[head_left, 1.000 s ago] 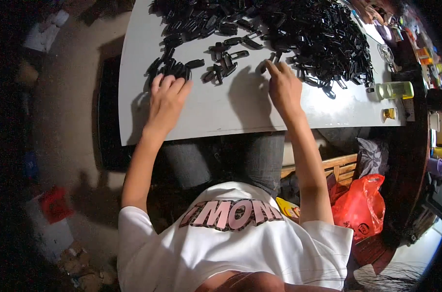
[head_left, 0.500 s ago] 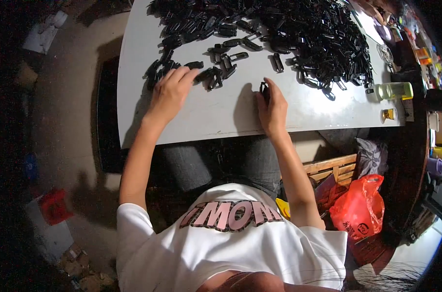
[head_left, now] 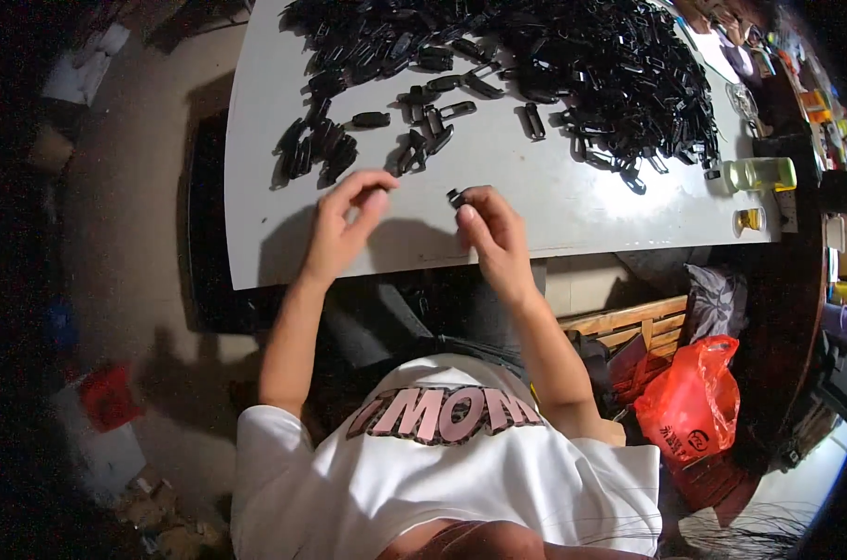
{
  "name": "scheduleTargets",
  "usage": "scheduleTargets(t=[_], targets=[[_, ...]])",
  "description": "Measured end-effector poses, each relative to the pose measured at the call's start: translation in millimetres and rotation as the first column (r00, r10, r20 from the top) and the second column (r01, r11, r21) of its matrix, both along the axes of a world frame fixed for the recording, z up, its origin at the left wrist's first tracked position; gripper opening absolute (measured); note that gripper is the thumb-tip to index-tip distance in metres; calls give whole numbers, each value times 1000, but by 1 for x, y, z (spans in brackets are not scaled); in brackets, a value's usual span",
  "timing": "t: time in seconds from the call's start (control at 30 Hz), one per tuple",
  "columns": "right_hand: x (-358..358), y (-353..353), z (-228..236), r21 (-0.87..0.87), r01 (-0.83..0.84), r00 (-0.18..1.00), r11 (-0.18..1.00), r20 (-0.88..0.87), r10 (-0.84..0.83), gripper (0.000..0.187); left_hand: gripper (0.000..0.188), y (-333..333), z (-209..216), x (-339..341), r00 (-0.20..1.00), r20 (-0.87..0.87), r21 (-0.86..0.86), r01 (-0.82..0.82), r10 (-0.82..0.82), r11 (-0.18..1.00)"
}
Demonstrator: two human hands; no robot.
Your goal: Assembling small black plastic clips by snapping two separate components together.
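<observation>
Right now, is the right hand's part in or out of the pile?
Out: the right hand pinches the part, apart from the pile.

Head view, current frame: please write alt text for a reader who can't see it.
A person's right hand holds a small black part over the near side of a white table, with the left hand slightly curled nearby. Beyond, a large heap of black parts covers much of the far side.

A pale green bottle [head_left: 762, 175] and small amber container [head_left: 749, 220] occupy the right of the desk [head_left: 610, 219]; a red plastic bag [head_left: 689, 397] sits near wooden slats [head_left: 662, 317].
</observation>
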State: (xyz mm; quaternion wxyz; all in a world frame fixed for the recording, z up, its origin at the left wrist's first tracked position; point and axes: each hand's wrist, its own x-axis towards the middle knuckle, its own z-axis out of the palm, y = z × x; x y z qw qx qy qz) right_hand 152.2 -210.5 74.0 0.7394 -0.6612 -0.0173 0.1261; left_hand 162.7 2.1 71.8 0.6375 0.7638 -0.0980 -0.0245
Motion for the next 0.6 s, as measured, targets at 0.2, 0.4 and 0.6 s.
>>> scheduleTargets(t=[0.2,0.4,0.6], targets=[[-11,13,32,138,-214,974,967,-47,222,21,34,-17,29,-27,999,-39,23,-29,30,999],[-8,5,36,-28,-348,937,937,18,348,24,38,-20,37,-27,936,352,235,-69,-19,969],[-8,-9,39,-42,-474,873,880,-156,463,26,37,-21,38,-33,917,380,267,15,-120,964]])
